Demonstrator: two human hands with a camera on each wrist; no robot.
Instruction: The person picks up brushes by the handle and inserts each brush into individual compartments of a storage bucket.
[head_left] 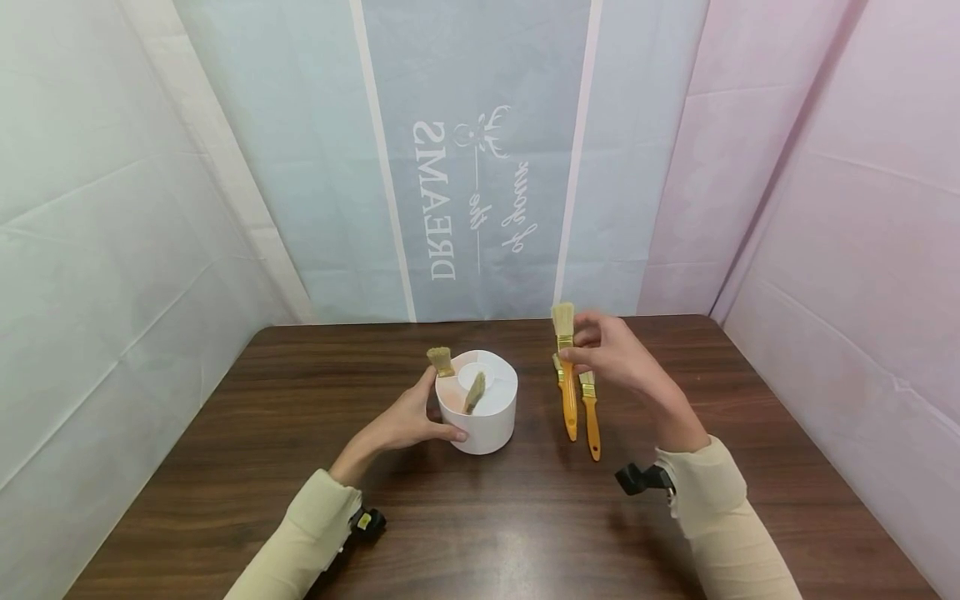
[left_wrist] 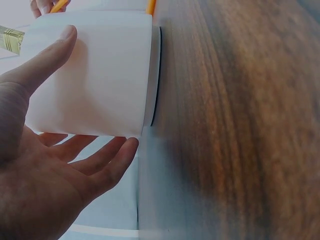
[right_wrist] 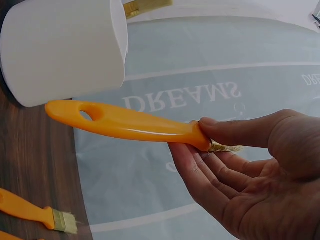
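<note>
Gripping a white container (head_left: 483, 435) from the left with the left hand (head_left: 405, 419), likely for steadiness. To its right, pinching a yellow-handled brush (head_left: 569, 402) by the neck with the right hand (head_left: 613, 350), apparently leaving the near end free.

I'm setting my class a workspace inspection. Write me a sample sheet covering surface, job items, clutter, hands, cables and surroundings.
Surface: dark wood-grain table.
Job items: white container on the table, two brushes in it, bristles up; two more brushes lie on the table, one partly hidden behind the held brush.
Clutter: nothing seen.
Left hand: grips the container's side.
Right hand: pinches the held brush, its orange handle end toward the person.
Cables: nothing seen.
Surroundings: pale hanging fabric behind and at both sides, with mirrored "DREAMS" lettering behind; black device at each wrist.
</note>
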